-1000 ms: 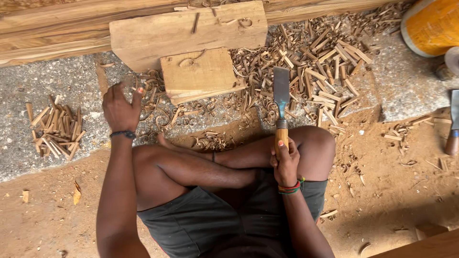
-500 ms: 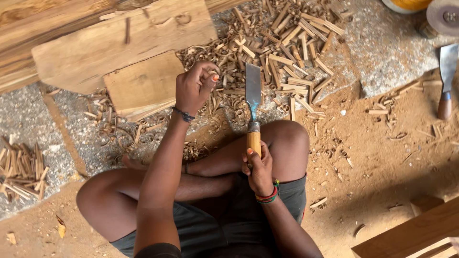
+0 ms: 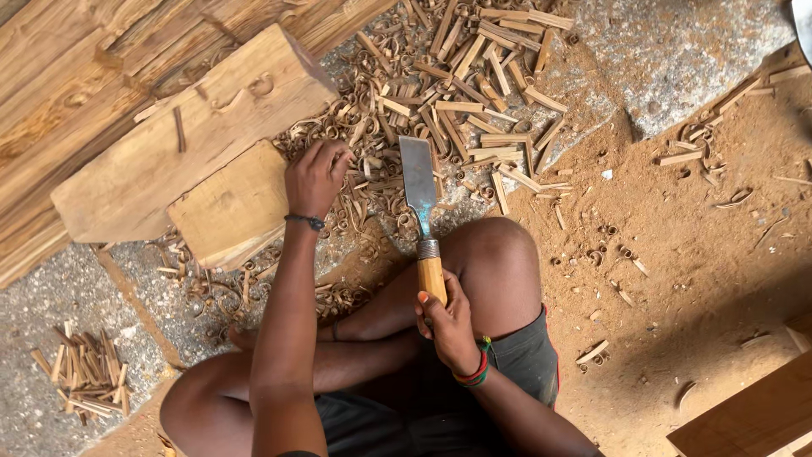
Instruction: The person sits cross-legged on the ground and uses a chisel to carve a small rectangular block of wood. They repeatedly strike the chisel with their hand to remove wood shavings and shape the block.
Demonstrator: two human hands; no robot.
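The person wears dark grey shorts (image 3: 524, 364), and both arms and legs are bare. A thin dark band circles the wrist of the left hand (image 3: 315, 173). Red and green bracelets sit on the wrist of the right hand (image 3: 447, 322), whose thumbnail is painted orange.

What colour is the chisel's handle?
The chisel handle is light yellowish-brown wood with a metal collar, gripped by the right hand; head view.

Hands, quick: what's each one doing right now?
Left hand: fingers curled down among the wood shavings beside the wooden block; any grip cannot be told.
Right hand: closed around the chisel handle.
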